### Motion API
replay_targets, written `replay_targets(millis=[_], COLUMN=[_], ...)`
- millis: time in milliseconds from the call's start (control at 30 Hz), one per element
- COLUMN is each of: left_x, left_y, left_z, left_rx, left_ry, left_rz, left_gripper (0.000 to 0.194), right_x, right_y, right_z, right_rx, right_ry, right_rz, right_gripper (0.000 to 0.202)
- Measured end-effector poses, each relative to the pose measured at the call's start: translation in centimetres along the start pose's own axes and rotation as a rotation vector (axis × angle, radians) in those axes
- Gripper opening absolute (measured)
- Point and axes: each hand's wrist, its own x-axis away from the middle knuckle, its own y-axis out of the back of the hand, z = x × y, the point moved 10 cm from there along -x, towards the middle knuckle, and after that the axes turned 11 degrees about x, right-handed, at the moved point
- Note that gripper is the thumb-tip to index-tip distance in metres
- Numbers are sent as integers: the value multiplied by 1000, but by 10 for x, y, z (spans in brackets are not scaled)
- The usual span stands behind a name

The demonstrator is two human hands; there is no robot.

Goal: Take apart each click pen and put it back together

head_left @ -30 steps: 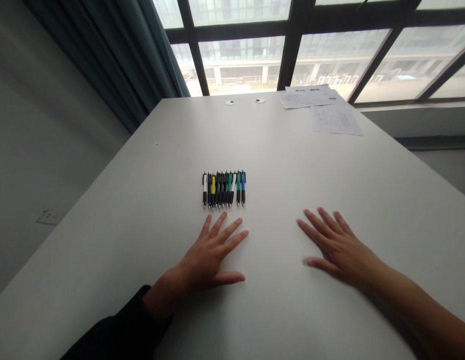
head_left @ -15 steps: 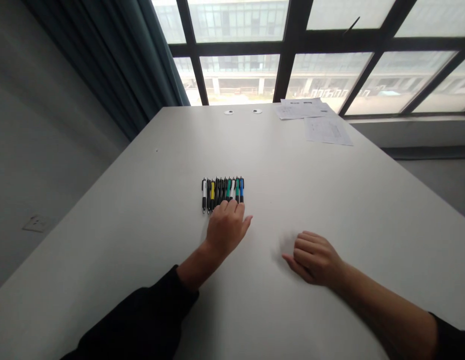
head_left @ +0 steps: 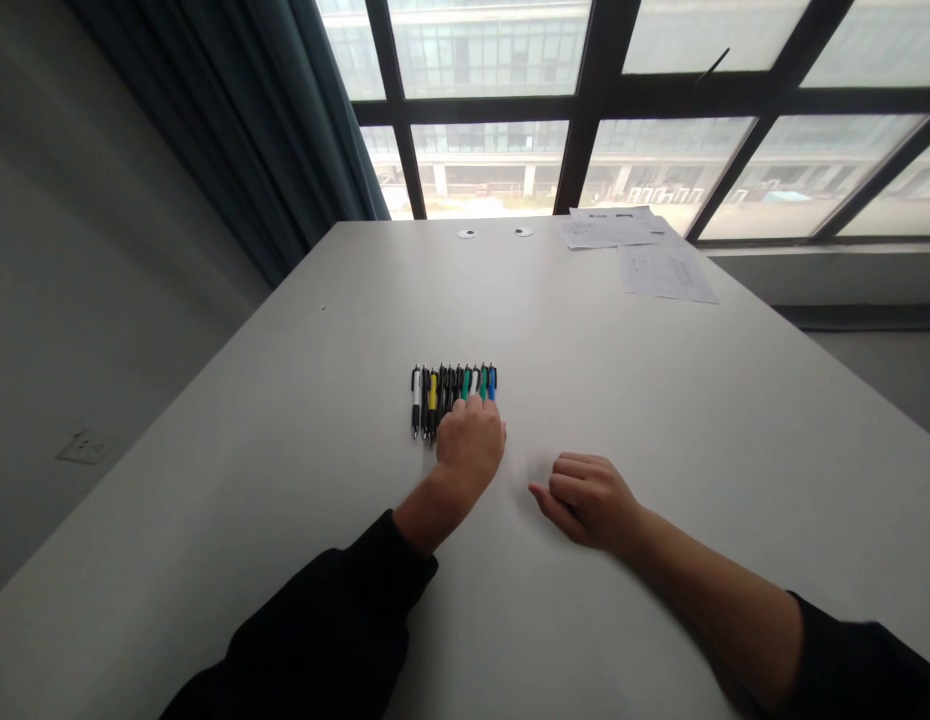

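Note:
Several pens lie side by side in a row on the white table [head_left: 285, 440]. A white pen [head_left: 416, 400] is at the left end, a yellow pen [head_left: 433, 392] near it, then black ones, green ones, another white one and a blue pen [head_left: 493, 382] at the right end. Over the lower ends of the right-hand pens rests my left hand [head_left: 471, 440], its fingers curled; their tips are hidden, so any grip cannot be made out. My right hand [head_left: 589, 498] is loosely curled just above the table, to the right of the pens, its fingertips hidden underneath.
Printed papers [head_left: 667, 272] lie at the table's far right corner. Two small round white pieces [head_left: 467, 234] are near the far edge. Beyond stand a dark-framed window [head_left: 495, 110] and a blue curtain [head_left: 285, 130] at the left.
My left hand has turned, and its thumb has drawn in near the right end of the row. My right hand has moved left, closer to the pens. The view has shifted slightly.

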Motion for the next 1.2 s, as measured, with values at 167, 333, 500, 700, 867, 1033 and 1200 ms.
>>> replay_targets(millis=[167, 333, 500, 700, 867, 1033, 1200], left_x=[0, 0, 3, 17, 21, 20, 20], left_y=[0, -1, 13, 46, 58, 69, 75], left_z=[2, 4, -5, -12, 6, 16, 21], left_rx=[29, 97, 255, 522, 775, 949, 972], left_ry=[26, 24, -45, -192, -195, -177, -142], left_rz=[9, -9, -60, -73, -101, -139, -194], left_gripper=[26, 26, 22, 16, 14, 17, 19], right_x=[1, 2, 10, 38, 38, 39, 38], right_y=[-3, -3, 14, 28, 31, 51, 55], right_z=[-6, -11, -46, -109, -109, -96, -93], right_rx=[-40, -105, -187, -337, -488, -543, -592], right_ry=[-40, -98, -357, -715, -734, -729, -720], right_rz=[16, 9, -126, -373, -399, -472, -438], right_gripper=[44, 46, 34, 29, 21, 16, 10])
